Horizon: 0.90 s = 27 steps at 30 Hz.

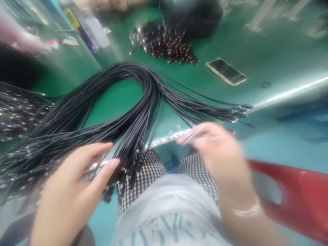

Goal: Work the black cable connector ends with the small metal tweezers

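Head view: shirt lettering [166, 229] is blurred. Cables [151, 89] arch left-to-right, near ends toward us. Beside them, our left hand [69, 188] gapes; our right hand [217, 143] curls. Holds: we cannot tell.

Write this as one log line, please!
left hand: thumb and fingertip apart, over black cables | right hand: blurred, seemingly holding pale strip | phone: on table

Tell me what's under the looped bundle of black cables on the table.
The green tabletop lies under the bundle of black cables, showing through the open loop. Whatever is directly beneath the packed strands is covered and can't be seen.
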Tool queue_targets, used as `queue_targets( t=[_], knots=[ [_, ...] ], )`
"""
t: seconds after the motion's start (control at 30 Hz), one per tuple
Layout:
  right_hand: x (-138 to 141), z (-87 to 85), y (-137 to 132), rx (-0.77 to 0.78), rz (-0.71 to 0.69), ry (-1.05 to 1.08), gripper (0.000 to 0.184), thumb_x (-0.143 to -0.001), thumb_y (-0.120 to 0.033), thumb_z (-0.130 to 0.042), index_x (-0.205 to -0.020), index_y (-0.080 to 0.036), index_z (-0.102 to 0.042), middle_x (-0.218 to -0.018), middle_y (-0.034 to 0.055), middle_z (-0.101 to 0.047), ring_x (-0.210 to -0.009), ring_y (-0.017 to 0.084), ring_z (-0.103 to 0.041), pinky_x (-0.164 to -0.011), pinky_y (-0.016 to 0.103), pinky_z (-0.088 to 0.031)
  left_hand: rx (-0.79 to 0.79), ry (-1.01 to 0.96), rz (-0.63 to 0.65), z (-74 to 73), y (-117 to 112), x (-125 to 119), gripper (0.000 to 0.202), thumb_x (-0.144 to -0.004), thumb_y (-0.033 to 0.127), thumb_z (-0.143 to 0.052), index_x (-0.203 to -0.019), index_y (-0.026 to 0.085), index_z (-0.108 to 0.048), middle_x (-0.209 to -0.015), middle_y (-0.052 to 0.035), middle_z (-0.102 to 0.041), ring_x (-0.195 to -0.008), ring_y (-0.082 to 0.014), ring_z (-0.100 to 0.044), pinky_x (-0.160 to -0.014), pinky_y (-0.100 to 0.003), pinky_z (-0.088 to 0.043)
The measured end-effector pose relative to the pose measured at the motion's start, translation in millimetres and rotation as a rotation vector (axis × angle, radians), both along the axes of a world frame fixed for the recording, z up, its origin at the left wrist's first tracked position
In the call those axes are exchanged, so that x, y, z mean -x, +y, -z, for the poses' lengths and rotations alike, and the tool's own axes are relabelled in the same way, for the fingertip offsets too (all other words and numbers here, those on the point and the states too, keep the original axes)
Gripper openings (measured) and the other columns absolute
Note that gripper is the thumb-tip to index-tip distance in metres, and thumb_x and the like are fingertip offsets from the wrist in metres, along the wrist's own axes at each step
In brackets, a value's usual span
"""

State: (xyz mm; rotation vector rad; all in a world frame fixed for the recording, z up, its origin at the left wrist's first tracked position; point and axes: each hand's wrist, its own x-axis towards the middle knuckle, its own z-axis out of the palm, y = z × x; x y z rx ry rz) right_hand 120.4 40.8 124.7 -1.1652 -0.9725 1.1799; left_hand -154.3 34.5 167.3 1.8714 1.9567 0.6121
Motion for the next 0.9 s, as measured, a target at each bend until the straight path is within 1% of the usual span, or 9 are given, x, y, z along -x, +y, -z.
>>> queue_targets(
  t=[0.07,0.13,0.23,0.33,0.47,0.57,0.7,0.8,0.9],
  knots=[
    [29.8,11.9,-4.3,0.141,-0.356,0.139,0.015,-0.077,-0.025,-0.076,-0.089,-0.022,-0.067,-0.091,0.0029,-0.072,-0.092,0.021,-0.068,-0.088,0.038,-0.053,0.109,0.120,0.042,12.4,19.3,-0.2,0.045,-0.081,0.059,-0.059,-0.114,0.029,-0.063,-0.118,-0.0076,-0.067,-0.106,-0.0357,-0.062,-0.094,-0.056,-0.047],
    [51.1,22.9,-3.4,0.157,-0.430,0.241,0.020,-0.076,-0.027,-0.077,-0.092,-0.023,-0.066,-0.102,0.0034,-0.072,-0.100,0.019,-0.067,-0.097,0.037,-0.049,0.125,0.162,0.122,25.9,32.6,-6.4,0.057,-0.081,0.060,-0.059,-0.125,0.022,-0.057,-0.126,-0.0128,-0.063,-0.111,-0.0361,-0.060,-0.098,-0.055,-0.045],
    [63.8,33.3,2.1,0.114,-0.442,0.347,0.024,-0.078,-0.030,-0.076,-0.097,-0.024,-0.065,-0.109,0.0024,-0.070,-0.103,0.017,-0.065,-0.099,0.036,-0.048,0.057,0.198,0.245,37.3,40.6,-18.8,0.065,-0.080,0.048,-0.064,-0.135,0.017,-0.047,-0.132,-0.0182,-0.058,-0.118,-0.0371,-0.056,-0.100,-0.052,-0.044],
    [66.6,39.5,4.8,0.079,-0.460,0.384,0.023,-0.080,-0.030,-0.074,-0.099,-0.023,-0.064,-0.110,0.0032,-0.070,-0.103,0.016,-0.065,-0.099,0.034,-0.047,0.063,0.114,0.291,34.2,44.9,-23.2,0.061,-0.081,0.034,-0.063,-0.137,0.020,-0.042,-0.129,-0.0166,-0.060,-0.116,-0.0343,-0.059,-0.097,-0.050,-0.048],
    [74.4,45.9,4.6,0.038,-0.506,0.503,0.022,-0.080,-0.028,-0.074,-0.097,-0.023,-0.062,-0.111,0.0036,-0.071,-0.107,0.017,-0.064,-0.100,0.037,-0.045,0.119,-0.083,0.282,12.6,60.7,-10.7,0.061,-0.078,0.032,-0.066,-0.133,0.026,-0.043,-0.117,-0.0111,-0.066,-0.110,-0.0309,-0.064,-0.093,-0.048,-0.053],
    [78.5,42.1,7.2,-0.012,-0.568,0.618,0.023,-0.079,-0.027,-0.074,-0.097,-0.024,-0.060,-0.105,0.0033,-0.073,-0.105,0.019,-0.065,-0.097,0.040,-0.047,0.168,-0.095,0.305,-9.9,78.6,0.0,0.060,-0.074,0.038,-0.072,-0.128,0.029,-0.048,-0.112,-0.0090,-0.069,-0.108,-0.0302,-0.065,-0.094,-0.048,-0.053],
    [68.1,27.3,12.6,-0.045,-0.444,0.410,0.022,-0.078,-0.029,-0.076,-0.096,-0.024,-0.065,-0.108,0.0024,-0.070,-0.098,0.016,-0.062,-0.094,0.036,-0.046,0.289,-0.052,0.399,-27.1,98.9,6.0,0.056,-0.072,0.043,-0.073,-0.123,0.030,-0.054,-0.114,-0.0086,-0.070,-0.109,-0.0303,-0.065,-0.090,-0.045,-0.055],
    [55.6,21.5,14.7,-0.041,-0.344,0.296,0.023,-0.078,-0.029,-0.075,-0.099,-0.025,-0.066,-0.110,0.0016,-0.068,-0.100,0.016,-0.060,-0.096,0.035,-0.043,0.363,0.011,0.456,-19.8,104.4,6.2,0.054,-0.073,0.044,-0.071,-0.122,0.027,-0.056,-0.118,-0.0104,-0.068,-0.110,-0.0304,-0.064,-0.092,-0.044,-0.053],
    [52.5,22.7,19.2,-0.027,-0.316,0.411,0.019,-0.080,-0.031,-0.074,-0.096,-0.026,-0.064,-0.111,0.0014,-0.067,-0.102,0.016,-0.060,-0.096,0.035,-0.042,0.326,0.150,0.464,-2.6,102.5,-1.1,0.051,-0.077,0.050,-0.064,-0.120,0.023,-0.055,-0.111,-0.0129,-0.070,-0.105,-0.0317,-0.066,-0.089,-0.045,-0.051]
  ],
)
